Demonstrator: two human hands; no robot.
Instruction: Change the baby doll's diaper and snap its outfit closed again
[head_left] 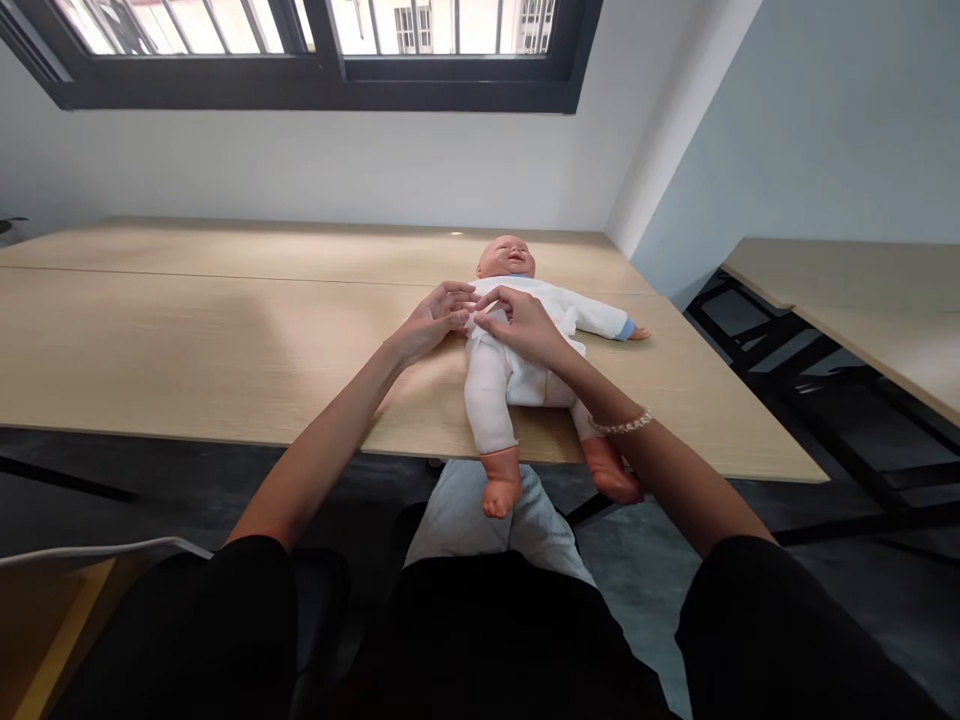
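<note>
A baby doll [491,395] lies on its back on the table, head away from me and feet past the front edge. It wears a white top [592,310] with a blue cuff, and a white diaper [536,385] around its hips. My left hand [439,318] is at the doll's waist on the left side, fingers curled with the tips at the white fabric. Close beside it, my right hand [521,322] reaches across the belly and pinches the diaper's edge. The fingers partly hide the fabric between them.
The light wooden table [187,350] runs along the wall beneath a dark-framed window [450,70]. To the right, past a gap, stands another table [847,285] with black legs. A yellow and white object [75,620] is at the lower left.
</note>
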